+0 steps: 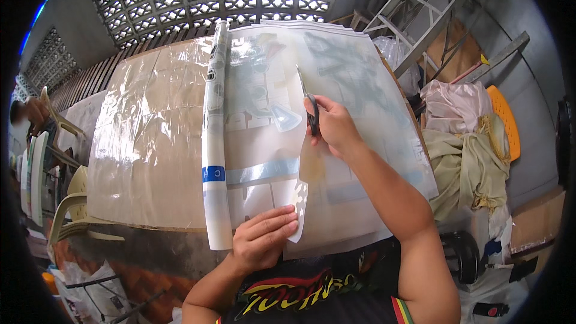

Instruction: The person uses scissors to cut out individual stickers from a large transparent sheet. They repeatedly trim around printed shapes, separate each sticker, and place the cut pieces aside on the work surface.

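A large translucent printed sheet [261, 144] lies over stacked sheets [351, 216] on the table, its left side wound into a roll [216, 135] that stretches from the far edge to the near one. My right hand [335, 126] grips black-handled scissors [311, 117] at the sheet's cut right edge, blades pointing away from me. Whether the blades are closed I cannot tell. Near the front, my left hand [267, 236] rests on the sheet's lower right corner, fingers on a strip with white stars. Faint printed shapes show through the sheets.
Plastic-covered cardboard [148, 144] spans the table's left part. Plastic chairs [72, 202] stand at the left, where a person [33, 114] sits farther off. Draped cloths [463, 162], an orange chair back [504, 121] and a metal ladder [405, 22] are on the right.
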{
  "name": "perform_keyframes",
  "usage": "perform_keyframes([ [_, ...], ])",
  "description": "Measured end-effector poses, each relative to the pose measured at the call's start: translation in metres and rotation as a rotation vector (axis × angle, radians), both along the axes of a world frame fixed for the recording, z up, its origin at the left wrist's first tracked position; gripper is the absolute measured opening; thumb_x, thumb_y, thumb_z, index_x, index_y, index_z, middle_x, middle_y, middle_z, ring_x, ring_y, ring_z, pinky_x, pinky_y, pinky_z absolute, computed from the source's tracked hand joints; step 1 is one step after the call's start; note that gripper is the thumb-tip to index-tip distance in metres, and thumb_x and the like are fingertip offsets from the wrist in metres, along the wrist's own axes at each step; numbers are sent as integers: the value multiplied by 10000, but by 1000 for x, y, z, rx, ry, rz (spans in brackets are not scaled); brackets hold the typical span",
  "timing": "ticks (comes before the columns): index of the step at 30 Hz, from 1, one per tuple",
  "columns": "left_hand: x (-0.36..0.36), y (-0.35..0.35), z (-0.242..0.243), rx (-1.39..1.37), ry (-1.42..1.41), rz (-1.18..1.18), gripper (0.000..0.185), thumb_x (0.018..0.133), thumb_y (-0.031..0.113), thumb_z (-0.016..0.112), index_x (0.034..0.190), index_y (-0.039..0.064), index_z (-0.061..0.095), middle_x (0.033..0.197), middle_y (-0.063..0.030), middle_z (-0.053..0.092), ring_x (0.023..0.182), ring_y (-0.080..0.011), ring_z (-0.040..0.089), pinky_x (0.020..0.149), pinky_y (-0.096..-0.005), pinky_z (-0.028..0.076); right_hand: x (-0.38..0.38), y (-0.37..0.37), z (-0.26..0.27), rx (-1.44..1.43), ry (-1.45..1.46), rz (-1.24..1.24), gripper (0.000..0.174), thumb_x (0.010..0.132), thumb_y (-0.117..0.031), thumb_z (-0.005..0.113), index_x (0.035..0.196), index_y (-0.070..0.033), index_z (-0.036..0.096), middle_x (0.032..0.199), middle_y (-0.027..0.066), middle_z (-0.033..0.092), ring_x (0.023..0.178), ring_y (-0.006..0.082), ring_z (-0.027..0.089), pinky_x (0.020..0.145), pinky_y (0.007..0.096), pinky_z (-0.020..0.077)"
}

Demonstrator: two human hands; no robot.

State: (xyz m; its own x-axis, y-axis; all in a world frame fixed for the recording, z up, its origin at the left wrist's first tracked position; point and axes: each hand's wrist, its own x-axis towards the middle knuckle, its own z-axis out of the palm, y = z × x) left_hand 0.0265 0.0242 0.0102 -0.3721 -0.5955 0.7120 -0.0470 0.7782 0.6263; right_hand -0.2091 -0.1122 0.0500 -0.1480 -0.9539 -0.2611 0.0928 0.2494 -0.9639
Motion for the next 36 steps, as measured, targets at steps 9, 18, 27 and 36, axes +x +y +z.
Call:
perform_keyframes([
  [9, 3, -3, -2, 15, -11, -30, 341, 762, -108, 706, 1088, -28, 763, 1087, -181, 762, 1062, -365, 747, 897, -402, 622, -5, -69, -8, -52, 35, -10, 448, 1001, -340, 695, 1287, 1, 646, 731, -5, 602, 574, 94, 572, 456, 272, 495],
  [18, 4, -7, -7, -18, -34, -67, 323, 780, -79, 716, 1098, -46, 757, 1093, -172, 760, 1066, -356, 746, 912, -397, 623, -21, -147, -13, -111, 24, 11, 359, 996, -334, 699, 1175, -23, 677, 761, 18, 604, 598, 111, 588, 460, 281, 500],
  [27, 7, -8, -10, -24, -42, -109, 325, 784, -46, 733, 1108, -56, 749, 1117, -196, 751, 1077, -367, 742, 936, -410, 615, -25, -233, 9, -122, 167, -45, 346, 990, -332, 703, 1194, -54, 684, 779, 8, 629, 611, 111, 600, 480, 296, 518],
  [36, 6, -3, -3, -5, 47, 9, 381, 763, -95, 733, 1133, -4, 748, 1116, -184, 746, 1044, -363, 749, 855, -402, 629, -40, -107, 49, 53, 491, 105, 548, 846, -399, 864, 1190, -25, 660, 800, 29, 650, 592, 115, 626, 472, 296, 545],
])
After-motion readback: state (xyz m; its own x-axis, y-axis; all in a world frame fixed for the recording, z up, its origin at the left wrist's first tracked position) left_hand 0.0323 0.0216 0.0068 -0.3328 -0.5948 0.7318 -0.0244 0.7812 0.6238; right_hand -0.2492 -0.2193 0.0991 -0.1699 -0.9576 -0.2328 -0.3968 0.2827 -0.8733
